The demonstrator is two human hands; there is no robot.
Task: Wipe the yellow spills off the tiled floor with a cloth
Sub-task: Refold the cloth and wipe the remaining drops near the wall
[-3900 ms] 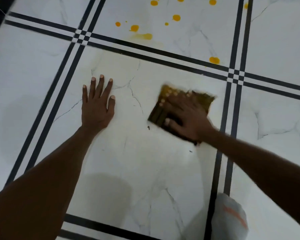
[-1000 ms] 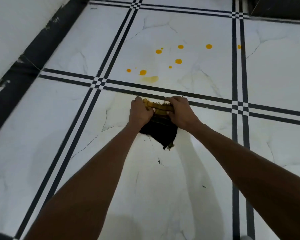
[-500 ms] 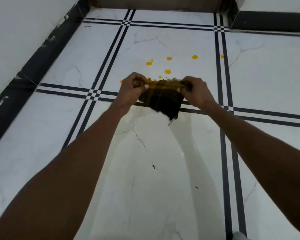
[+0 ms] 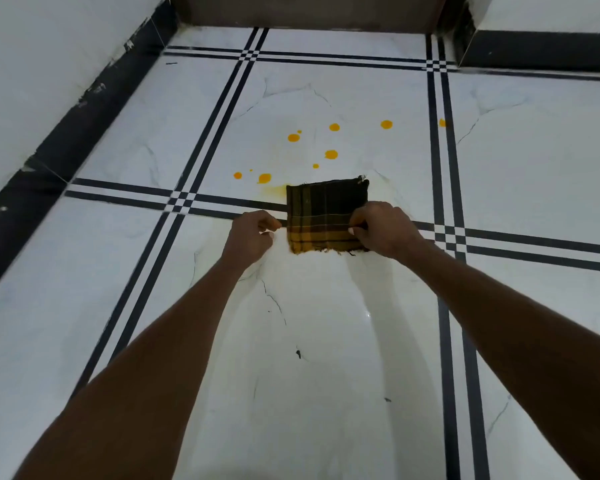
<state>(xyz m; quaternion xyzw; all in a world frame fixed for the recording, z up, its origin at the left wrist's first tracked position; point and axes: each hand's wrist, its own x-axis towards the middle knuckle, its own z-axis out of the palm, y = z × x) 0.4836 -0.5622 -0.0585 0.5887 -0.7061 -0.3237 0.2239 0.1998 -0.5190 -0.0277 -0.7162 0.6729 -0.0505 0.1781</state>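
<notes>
Head view: both arms reach forward over the floor [image 4: 326, 341]. The left hand [image 4: 252, 235] is curled, fingertips pinched at the left edge of the cloth [image 4: 326, 216]; whether it grips is unclear. The right hand [image 4: 385, 233] pinches the cloth's right edge. The folded plaid cloth lies flat across a black tile line. Yellow spills [image 4: 331, 154] dot the white marbled tile just beyond it. White walls with a black skirting [image 4: 66, 140] border the floor.
</notes>
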